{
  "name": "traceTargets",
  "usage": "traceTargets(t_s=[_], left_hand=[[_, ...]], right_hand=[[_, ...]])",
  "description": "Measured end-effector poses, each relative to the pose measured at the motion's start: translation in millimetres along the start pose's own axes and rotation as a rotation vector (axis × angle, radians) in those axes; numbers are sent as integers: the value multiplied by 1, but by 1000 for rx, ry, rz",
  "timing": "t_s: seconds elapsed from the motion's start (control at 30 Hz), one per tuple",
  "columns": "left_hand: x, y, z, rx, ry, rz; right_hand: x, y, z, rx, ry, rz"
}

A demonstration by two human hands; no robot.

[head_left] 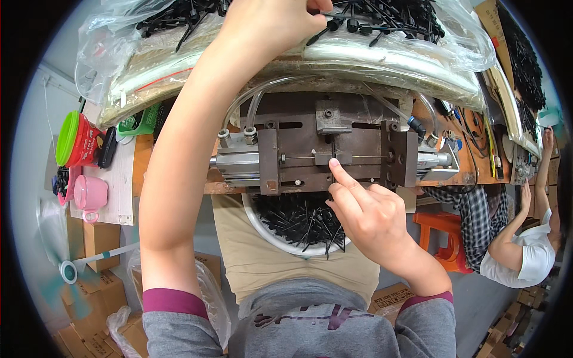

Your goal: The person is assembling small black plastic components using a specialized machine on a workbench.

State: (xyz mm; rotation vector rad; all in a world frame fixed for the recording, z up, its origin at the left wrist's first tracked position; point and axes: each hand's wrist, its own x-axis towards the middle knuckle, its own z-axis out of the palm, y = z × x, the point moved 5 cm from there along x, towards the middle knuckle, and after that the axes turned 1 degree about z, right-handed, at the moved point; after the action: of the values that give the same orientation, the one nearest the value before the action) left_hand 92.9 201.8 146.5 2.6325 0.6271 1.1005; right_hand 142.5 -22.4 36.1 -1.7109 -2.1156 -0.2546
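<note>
My right hand (pixel 370 212) is at the middle of a dark metal fixture (pixel 298 173). Its index finger stretches onto a small metal block, pressing a thin black plastic part (pixel 334 146) there; the other fingers are curled, with the part's lower end by the thumb. My left hand (pixel 274 24) reaches over the fixture to a heap of black plastic parts (pixel 391 21) with stems. Its visible fingers curl toward the thumb; the upper edge cuts off the rest, so anything in its grip is hidden. A white tub (pixel 250 218) of black parts sits below the fixture.
Air cylinders (pixel 239 164) with clear hoses flank the fixture. Clear plastic sheeting (pixel 388 62) lies under the heap. A pink cup (pixel 91 192) and red-green container (pixel 71 140) stand left. An orange stool (pixel 439 235) and a person (pixel 522 253) are at right; cartons (pixel 95 298) lower left.
</note>
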Motion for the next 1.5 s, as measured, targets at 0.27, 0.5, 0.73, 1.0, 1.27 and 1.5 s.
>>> traceTargets(t_s=[0.27, 0.5, 0.73, 1.0, 1.27, 1.5], left_hand=[[-66, 45, -39, -273, 96, -146], [-140, 84, -15, -234, -97, -69], [-192, 94, 40, 11, -161, -52], [-191, 94, 52, 76, -154, -34], [-190, 91, 49, 4, -187, -62], [-162, 84, 6, -530, 156, -252]], right_hand=[[39, 29, -41, 301, 30, 45], [142, 101, -77, -335, 278, -161], [198, 128, -39, -545, -157, -204], [189, 123, -43, -368, -144, -277], [152, 147, -81, 761, 284, 365], [75, 55, -73, 122, 418, -307]])
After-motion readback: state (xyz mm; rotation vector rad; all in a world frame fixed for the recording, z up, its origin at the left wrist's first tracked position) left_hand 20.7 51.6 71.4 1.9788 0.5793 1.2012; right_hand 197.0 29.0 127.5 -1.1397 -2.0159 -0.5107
